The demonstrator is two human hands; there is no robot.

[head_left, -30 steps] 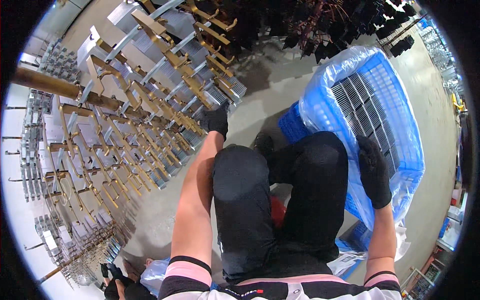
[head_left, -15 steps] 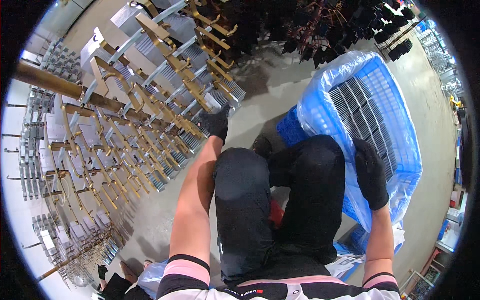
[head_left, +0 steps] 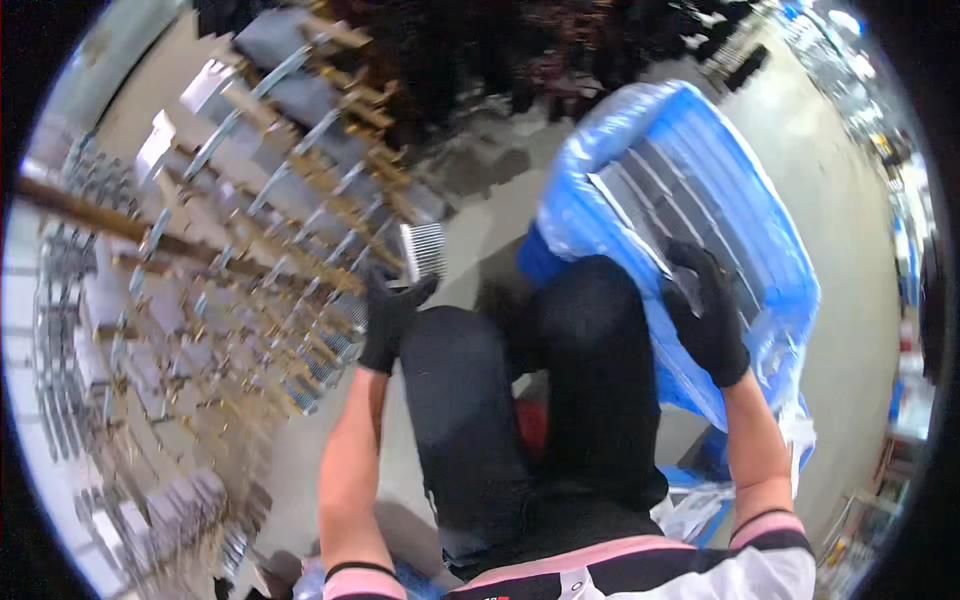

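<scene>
My left hand point(head_left: 392, 318), in a black glove, is at the hanging rack's near side with its thumb spread from its fingers. A silvery finned heat sink point(head_left: 423, 250) sits just above that thumb, at the rack's edge; I see no grip on it. Over a plastic-lined blue crate point(head_left: 775, 225) to the right, my gloved right hand point(head_left: 708, 315) is curled around the near end of a finned metal piece with a bright long edge point(head_left: 630, 222). Motion blur softens this grip. Rows of dark finned pieces point(head_left: 685, 200) lie inside the crate.
The rack's brass-coloured hooks point(head_left: 330, 220) carry many metal parts and jut toward me on the left, along a thick brown bar point(head_left: 110, 215). Dark hanging parts point(head_left: 560, 60) fill the far side. My knees point(head_left: 590, 310) lie between rack and crate. Grey floor point(head_left: 850, 250) extends right.
My left hand has come back toward me, away from the finned part at the rack. My right hand has moved from the crate's side onto the pieces inside. The view has shifted.
</scene>
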